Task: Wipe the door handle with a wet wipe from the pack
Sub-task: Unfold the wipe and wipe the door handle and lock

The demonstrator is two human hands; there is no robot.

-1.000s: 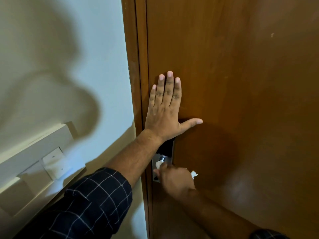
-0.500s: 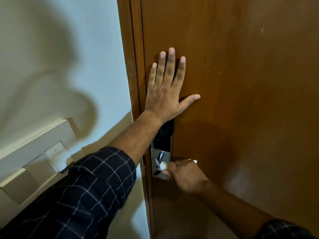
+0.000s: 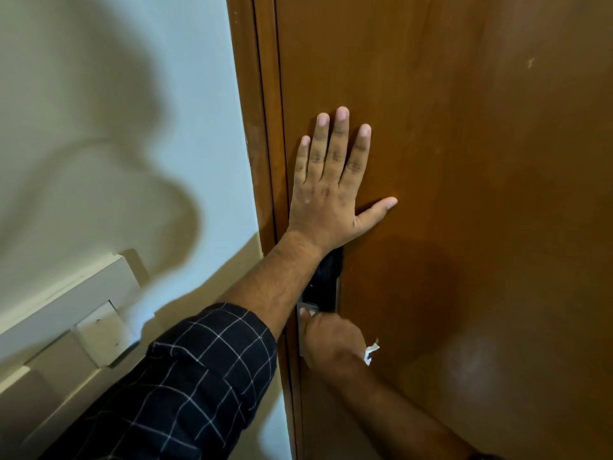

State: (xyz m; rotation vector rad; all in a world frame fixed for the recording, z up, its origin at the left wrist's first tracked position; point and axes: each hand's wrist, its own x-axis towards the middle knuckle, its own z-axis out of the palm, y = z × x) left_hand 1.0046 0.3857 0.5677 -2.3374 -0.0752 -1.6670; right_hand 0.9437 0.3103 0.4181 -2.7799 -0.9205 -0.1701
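Note:
My left hand [image 3: 330, 190] lies flat on the brown wooden door [image 3: 464, 161], fingers spread, just above the lock. Below it, the black and silver lock plate [image 3: 326, 287] is partly covered by my left wrist. My right hand [image 3: 331, 340] is closed around the door handle, which is hidden under it. A white wet wipe [image 3: 370, 353] is held in that hand, with a corner sticking out at the right side of the fist. The wipe pack is not in view.
The door frame [image 3: 255, 127] runs down left of the door. A pale wall [image 3: 116, 94] fills the left side, with a white switch panel [image 3: 99, 330] low on it. My checked sleeves show at the bottom.
My right hand has shifted on the handle, and more of the wipe's corner now sticks out to the right. My left hand stays flat on the door.

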